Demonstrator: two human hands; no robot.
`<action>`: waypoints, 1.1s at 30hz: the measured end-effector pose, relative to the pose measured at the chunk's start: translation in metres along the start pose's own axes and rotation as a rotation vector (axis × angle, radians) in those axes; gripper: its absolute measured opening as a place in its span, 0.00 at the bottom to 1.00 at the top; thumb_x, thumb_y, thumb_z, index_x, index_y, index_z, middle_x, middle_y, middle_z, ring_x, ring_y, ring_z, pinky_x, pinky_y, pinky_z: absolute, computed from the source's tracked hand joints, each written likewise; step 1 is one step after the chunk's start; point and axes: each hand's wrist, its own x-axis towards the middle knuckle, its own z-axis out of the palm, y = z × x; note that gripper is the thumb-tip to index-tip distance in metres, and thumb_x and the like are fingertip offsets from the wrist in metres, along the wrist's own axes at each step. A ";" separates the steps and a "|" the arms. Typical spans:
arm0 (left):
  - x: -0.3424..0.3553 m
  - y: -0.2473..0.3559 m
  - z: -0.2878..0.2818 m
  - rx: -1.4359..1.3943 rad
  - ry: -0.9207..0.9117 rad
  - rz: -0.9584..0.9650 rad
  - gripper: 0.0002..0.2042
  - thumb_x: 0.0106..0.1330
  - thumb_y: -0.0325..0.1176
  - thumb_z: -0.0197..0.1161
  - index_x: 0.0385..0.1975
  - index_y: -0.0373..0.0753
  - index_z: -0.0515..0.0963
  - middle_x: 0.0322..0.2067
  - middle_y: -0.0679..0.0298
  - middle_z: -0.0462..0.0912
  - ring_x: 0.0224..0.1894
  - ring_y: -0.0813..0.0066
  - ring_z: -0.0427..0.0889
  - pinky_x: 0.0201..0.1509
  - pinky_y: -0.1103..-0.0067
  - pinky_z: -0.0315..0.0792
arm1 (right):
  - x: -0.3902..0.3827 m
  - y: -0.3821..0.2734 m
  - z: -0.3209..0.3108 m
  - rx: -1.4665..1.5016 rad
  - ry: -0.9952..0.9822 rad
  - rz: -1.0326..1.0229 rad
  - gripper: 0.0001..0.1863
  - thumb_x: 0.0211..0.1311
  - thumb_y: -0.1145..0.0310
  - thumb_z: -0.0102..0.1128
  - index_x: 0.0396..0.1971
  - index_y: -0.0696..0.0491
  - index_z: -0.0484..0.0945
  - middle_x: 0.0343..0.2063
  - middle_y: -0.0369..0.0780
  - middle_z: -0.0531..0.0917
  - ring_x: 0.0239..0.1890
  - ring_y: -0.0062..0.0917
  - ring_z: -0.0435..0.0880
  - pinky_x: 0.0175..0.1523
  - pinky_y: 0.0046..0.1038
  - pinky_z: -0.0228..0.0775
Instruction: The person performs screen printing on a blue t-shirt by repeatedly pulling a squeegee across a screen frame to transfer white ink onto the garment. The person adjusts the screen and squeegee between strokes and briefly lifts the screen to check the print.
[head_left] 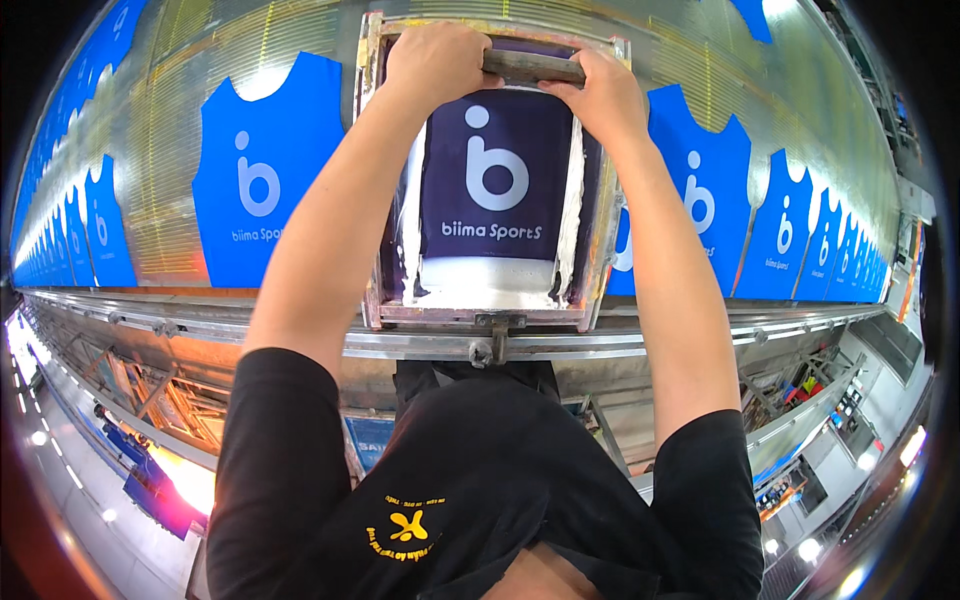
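Note:
My left hand (438, 65) and my right hand (598, 90) both grip a long squeegee (525, 66) at the top of a screen-printing frame (372, 290), left hand at its left end, right hand at its right. The dark mesh (450, 170) inside the frame shows a pale rounded logo and lettering. White ink (485, 275) lies in a band along the bottom of the mesh and in streaks down both sides. My forearms reach up on either side of the frame.
Blue shirt-shaped fabric pieces (225, 130) with white prints lie in rows left and right of the frame on a long, ribbed printing table (160, 90). A metal rail (560, 340) runs along the table's near edge, with a fitting (485, 350) below the frame.

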 end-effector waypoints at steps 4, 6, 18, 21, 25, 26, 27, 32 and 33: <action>-0.077 0.018 0.032 -0.045 -0.048 0.007 0.15 0.61 0.53 0.75 0.33 0.48 0.88 0.30 0.61 0.89 0.38 0.55 0.89 0.42 0.60 0.81 | -0.082 -0.022 0.003 0.021 -0.083 0.000 0.20 0.54 0.56 0.82 0.35 0.55 0.83 0.31 0.44 0.83 0.37 0.45 0.83 0.43 0.45 0.74; -0.139 0.037 0.039 -0.086 -0.023 0.016 0.10 0.59 0.47 0.76 0.31 0.49 0.88 0.29 0.61 0.88 0.36 0.57 0.89 0.41 0.61 0.81 | -0.137 -0.050 -0.007 0.057 -0.091 -0.025 0.19 0.52 0.59 0.82 0.34 0.54 0.82 0.32 0.43 0.82 0.38 0.42 0.82 0.44 0.43 0.73; -0.221 0.095 0.042 -0.182 -0.253 0.064 0.22 0.57 0.57 0.76 0.28 0.42 0.85 0.27 0.60 0.87 0.36 0.55 0.88 0.40 0.60 0.80 | -0.247 -0.077 -0.045 0.139 -0.248 0.110 0.26 0.50 0.49 0.82 0.31 0.54 0.77 0.31 0.42 0.81 0.38 0.42 0.82 0.45 0.43 0.71; -0.200 0.099 0.042 -0.188 -0.501 0.014 0.27 0.53 0.63 0.77 0.30 0.41 0.88 0.27 0.58 0.88 0.38 0.54 0.89 0.43 0.61 0.82 | -0.238 -0.074 -0.049 0.150 -0.464 0.232 0.30 0.53 0.44 0.80 0.30 0.56 0.76 0.31 0.45 0.81 0.37 0.45 0.83 0.43 0.46 0.73; -0.182 0.085 0.028 -0.289 -0.711 -0.006 0.28 0.50 0.62 0.80 0.32 0.40 0.91 0.27 0.57 0.90 0.36 0.54 0.90 0.45 0.63 0.82 | -0.212 -0.075 -0.059 0.318 -0.692 0.448 0.27 0.60 0.46 0.78 0.37 0.58 0.82 0.35 0.44 0.85 0.39 0.38 0.86 0.44 0.41 0.76; -0.172 0.078 0.022 -0.304 -0.760 -0.012 0.28 0.50 0.62 0.80 0.32 0.40 0.91 0.27 0.56 0.90 0.36 0.55 0.90 0.44 0.64 0.82 | -0.203 -0.072 -0.060 0.412 -0.718 0.533 0.27 0.62 0.47 0.77 0.40 0.58 0.84 0.36 0.43 0.86 0.39 0.35 0.86 0.44 0.39 0.77; -0.163 0.070 0.015 -0.321 -0.806 -0.017 0.28 0.50 0.62 0.80 0.32 0.40 0.91 0.28 0.56 0.90 0.36 0.55 0.90 0.44 0.64 0.82 | -0.195 -0.068 -0.062 0.450 -0.606 0.538 0.26 0.64 0.47 0.76 0.42 0.58 0.85 0.37 0.43 0.86 0.40 0.33 0.86 0.45 0.37 0.77; -0.108 0.032 -0.017 -0.280 -0.558 0.075 0.27 0.53 0.59 0.77 0.44 0.45 0.90 0.37 0.56 0.92 0.44 0.54 0.91 0.49 0.62 0.83 | -0.178 -0.006 -0.061 0.359 0.104 0.582 0.24 0.71 0.49 0.70 0.45 0.59 0.86 0.42 0.45 0.88 0.45 0.31 0.86 0.51 0.34 0.77; -0.095 0.025 -0.021 -0.230 -0.412 0.129 0.26 0.54 0.60 0.75 0.44 0.47 0.91 0.39 0.58 0.92 0.45 0.53 0.90 0.49 0.60 0.83 | -0.179 0.008 -0.054 0.310 0.141 0.662 0.24 0.72 0.50 0.70 0.47 0.59 0.86 0.42 0.45 0.88 0.46 0.31 0.86 0.52 0.34 0.77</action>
